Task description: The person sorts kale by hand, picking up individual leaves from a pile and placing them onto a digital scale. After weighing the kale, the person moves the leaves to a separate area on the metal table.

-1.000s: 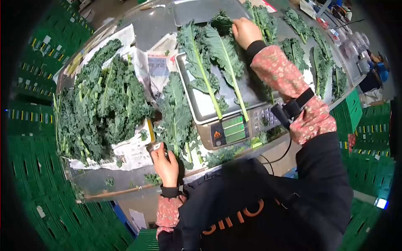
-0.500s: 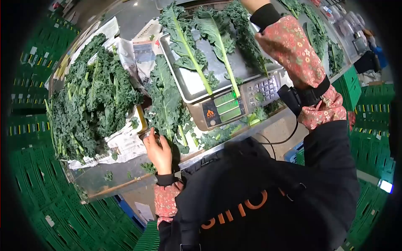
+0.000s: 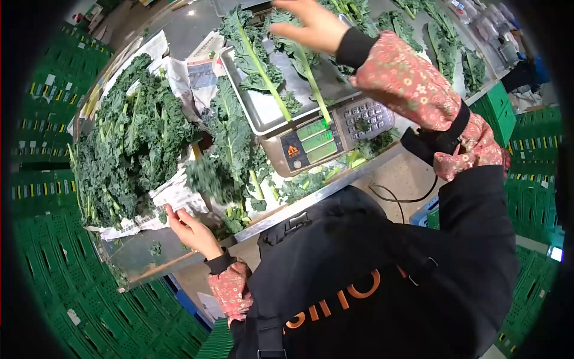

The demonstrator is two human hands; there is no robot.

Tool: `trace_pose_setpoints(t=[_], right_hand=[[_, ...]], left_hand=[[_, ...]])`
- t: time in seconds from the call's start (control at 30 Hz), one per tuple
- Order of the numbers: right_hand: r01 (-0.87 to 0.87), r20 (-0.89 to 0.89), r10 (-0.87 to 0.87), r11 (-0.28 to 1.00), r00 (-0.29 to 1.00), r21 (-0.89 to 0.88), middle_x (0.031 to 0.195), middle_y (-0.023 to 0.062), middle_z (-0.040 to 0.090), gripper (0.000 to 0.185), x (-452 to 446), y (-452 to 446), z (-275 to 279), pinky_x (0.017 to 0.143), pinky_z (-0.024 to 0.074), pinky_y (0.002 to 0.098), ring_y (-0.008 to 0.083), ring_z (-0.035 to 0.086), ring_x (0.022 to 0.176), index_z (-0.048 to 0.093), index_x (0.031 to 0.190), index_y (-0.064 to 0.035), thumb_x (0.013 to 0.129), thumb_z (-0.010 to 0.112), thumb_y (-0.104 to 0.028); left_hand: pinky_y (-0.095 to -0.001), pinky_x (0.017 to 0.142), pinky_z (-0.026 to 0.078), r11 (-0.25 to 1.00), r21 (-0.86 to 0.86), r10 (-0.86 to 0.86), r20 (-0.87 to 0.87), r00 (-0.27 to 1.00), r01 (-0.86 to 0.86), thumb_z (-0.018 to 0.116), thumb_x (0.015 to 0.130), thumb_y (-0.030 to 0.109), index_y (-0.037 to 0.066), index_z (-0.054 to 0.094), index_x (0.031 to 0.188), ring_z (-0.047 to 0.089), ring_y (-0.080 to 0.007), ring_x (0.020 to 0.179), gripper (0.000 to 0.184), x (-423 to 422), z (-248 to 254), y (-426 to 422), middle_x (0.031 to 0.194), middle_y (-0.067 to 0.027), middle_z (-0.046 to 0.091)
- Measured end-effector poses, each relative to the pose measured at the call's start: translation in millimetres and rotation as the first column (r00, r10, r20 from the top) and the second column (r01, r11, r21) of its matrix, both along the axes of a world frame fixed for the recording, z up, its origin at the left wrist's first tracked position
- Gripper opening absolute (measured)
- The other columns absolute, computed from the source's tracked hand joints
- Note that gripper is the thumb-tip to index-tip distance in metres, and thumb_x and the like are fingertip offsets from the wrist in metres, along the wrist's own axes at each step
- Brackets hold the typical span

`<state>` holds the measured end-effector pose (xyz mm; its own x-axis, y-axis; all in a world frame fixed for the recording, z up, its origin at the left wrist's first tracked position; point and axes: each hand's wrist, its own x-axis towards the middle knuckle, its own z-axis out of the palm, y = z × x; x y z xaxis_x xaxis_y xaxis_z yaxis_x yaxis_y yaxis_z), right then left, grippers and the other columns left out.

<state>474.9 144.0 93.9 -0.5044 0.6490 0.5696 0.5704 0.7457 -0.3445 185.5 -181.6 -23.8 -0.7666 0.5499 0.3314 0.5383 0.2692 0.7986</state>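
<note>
My left hand (image 3: 194,234) is open and empty at the table's front edge, below a motion-blurred kale leaf (image 3: 210,179). To its upper left lies a large heap of kale (image 3: 134,143) on newspaper. My right hand (image 3: 311,25) is open, with spread fingers above the upper part of a kale leaf (image 3: 311,78) on the scale's metal tray (image 3: 258,122). Another leaf (image 3: 258,60) lies left of that one on the tray. The scale's green display (image 3: 317,140) is lit; its digits are too blurred to read.
More kale leaves (image 3: 445,51) lie at the table's right side. Newspaper (image 3: 206,75) sits between heap and scale. Green crates (image 3: 45,239) are stacked to the left and right. A black cable (image 3: 412,197) hangs below my right sleeve. Plastic packs (image 3: 490,30) stand at the upper right.
My right hand has come back from the top edge of view and moved left over the tray. My left hand has shifted left and down. A blurred leaf now shows above it.
</note>
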Motion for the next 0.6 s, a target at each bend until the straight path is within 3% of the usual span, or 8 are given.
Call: trace_pose_setpoints(t=[0.03,0.07,0.1,0.13,0.3,0.33,0.5,0.6], right_hand=[[0.108,-0.052,-0.124,0.966,0.991,-0.234,0.079,0.0165,0.062,0.028,11.1,-45.0,47.2,0.064,0.0453,0.0374,0.0290,0.060,0.072,0.061,0.087,-0.0042,0.079,0.056,-0.031],[0.036,-0.128,-0.029,0.998,0.991,0.056,0.085,0.0176,0.063,0.037,31.8,-22.6,19.7,0.070,0.0457,0.0375,0.0305,0.060,0.080,0.060,0.094,-0.0025,0.078,0.059,-0.036],[0.242,-0.001,-0.245,0.955,0.969,0.173,0.098,0.0209,0.059,0.044,54.8,-6.2,-13.3,0.079,0.0435,0.0396,0.0324,0.056,0.092,0.057,0.102,0.0004,0.079,0.058,-0.037],[0.316,0.218,-0.300,0.948,0.929,-0.042,0.108,0.0247,0.052,0.063,72.3,-5.8,-11.8,0.089,0.0394,0.0374,0.0350,0.050,0.102,0.045,0.124,-0.0026,0.079,0.058,-0.045],[0.426,0.176,-0.400,0.891,0.900,-0.156,0.107,0.0265,0.051,0.068,104.8,-33.0,-43.9,0.090,0.0379,0.0397,0.0371,0.047,0.103,0.042,0.126,-0.0023,0.077,0.061,-0.045],[0.366,0.156,-0.338,0.906,0.928,-0.212,0.116,0.0303,0.043,0.079,112.2,-32.9,-57.0,0.095,0.0331,0.0436,0.0425,0.042,0.108,0.034,0.132,-0.0067,0.073,0.058,-0.053],[0.116,0.001,-0.116,0.992,0.993,0.047,0.105,0.0161,0.051,0.037,78.1,-117.9,-46.7,0.085,0.0412,0.0385,0.0346,0.049,0.099,0.050,0.114,-0.0053,0.079,0.057,-0.016],[-0.189,0.160,0.220,0.964,0.962,-0.186,0.098,0.0113,0.055,0.028,56.3,-177.8,-57.6,0.072,0.0470,0.0355,0.0278,0.055,0.088,0.054,0.103,-0.0052,0.076,0.056,-0.010]], left_hand=[[-0.0311,0.084,0.041,0.999,0.036,0.004,-0.053,0.999,-0.002,0.043,0.093,0.022,0.000,0.046,0.124,0.053,-0.0217,0.098,0.037,-2.3,-0.3,0.2,0.115,-0.0151,0.051],[-0.0307,0.085,0.041,0.999,0.035,0.006,-0.020,1.000,-0.005,0.044,0.093,0.019,-0.001,0.045,0.124,0.051,-0.0212,0.103,0.037,-0.6,9.0,3.8,0.119,-0.0156,0.049],[-0.0307,0.085,0.041,0.999,0.039,0.007,-0.021,1.000,-0.006,0.044,0.093,0.019,-0.001,0.045,0.124,0.051,-0.0212,0.103,0.037,1.1,15.6,8.9,0.119,-0.0156,0.049],[-0.0308,0.085,0.041,0.998,0.067,-0.014,-0.030,0.999,0.016,0.045,0.092,0.017,0.000,0.045,0.124,0.052,-0.0214,0.102,0.037,2.8,21.4,14.3,0.116,-0.0152,0.050],[-0.0326,0.079,0.042,0.991,-0.001,-0.130,-0.219,0.967,0.133,0.050,0.084,0.006,0.004,0.046,0.124,0.051,-0.0235,0.093,0.040,25.0,36.8,38.6,0.102,-0.0141,0.050],[-0.0344,0.081,0.041,0.982,0.039,-0.167,-0.278,0.946,0.185,0.051,0.083,0.006,0.004,0.046,0.124,0.051,-0.0257,0.094,0.041,29.1,32.0,43.2,0.101,-0.0149,0.050],[-0.0374,0.084,0.039,0.966,-0.055,-0.257,-0.327,0.910,0.253,0.053,0.082,0.004,0.001,0.052,0.117,0.048,-0.0294,0.099,0.035,43.3,23.7,35.7,0.107,-0.0159,0.047],[-0.0399,0.083,0.038,0.964,-0.170,-0.253,-0.365,0.896,0.203,0.056,0.081,0.008,0.001,0.056,0.112,0.047,-0.0310,0.098,0.032,34.9,8.1,15.6,0.107,-0.0161,0.048]])
